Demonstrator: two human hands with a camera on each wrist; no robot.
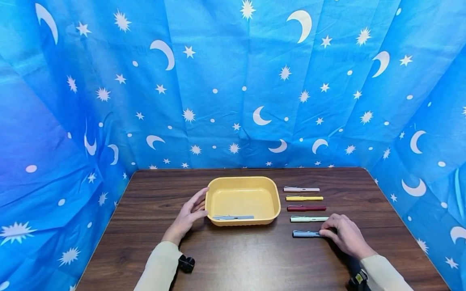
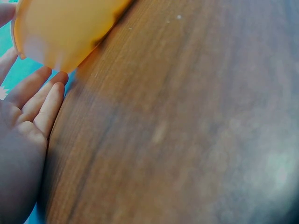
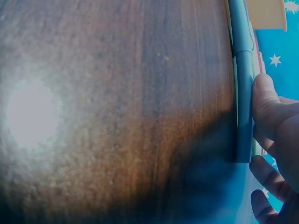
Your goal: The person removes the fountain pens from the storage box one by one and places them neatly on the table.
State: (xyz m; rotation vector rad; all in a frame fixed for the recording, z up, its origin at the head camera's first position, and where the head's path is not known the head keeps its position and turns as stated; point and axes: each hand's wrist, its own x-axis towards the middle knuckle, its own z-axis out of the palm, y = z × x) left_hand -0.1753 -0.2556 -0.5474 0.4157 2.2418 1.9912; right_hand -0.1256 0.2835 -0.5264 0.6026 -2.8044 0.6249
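A yellow rectangular tray (image 1: 243, 198) stands on the table, with a grey-blue pen (image 1: 234, 217) lying inside along its near wall. At the tray's left end is my left hand (image 1: 188, 216), its spread fingers and thumb touching the wall and rim. The left wrist view shows its fairly straight fingers (image 2: 49, 109) by the tray's outer wall. Right of the tray, my right hand (image 1: 344, 233) pinches the right end of a blue-grey capped pen (image 1: 305, 234), the nearest in a column. Up close in the right wrist view, my thumb (image 3: 266, 98) lies against this pen (image 3: 244, 70).
Beyond the held pen lie a pale green pen (image 1: 307, 219), a dark red pen (image 1: 306, 208), a yellow pen (image 1: 304, 198) and a pale pink pen (image 1: 301, 189), roughly parallel. Blue cloth (image 1: 225, 68) with moons and stars surrounds the dark wooden table (image 1: 251, 258).
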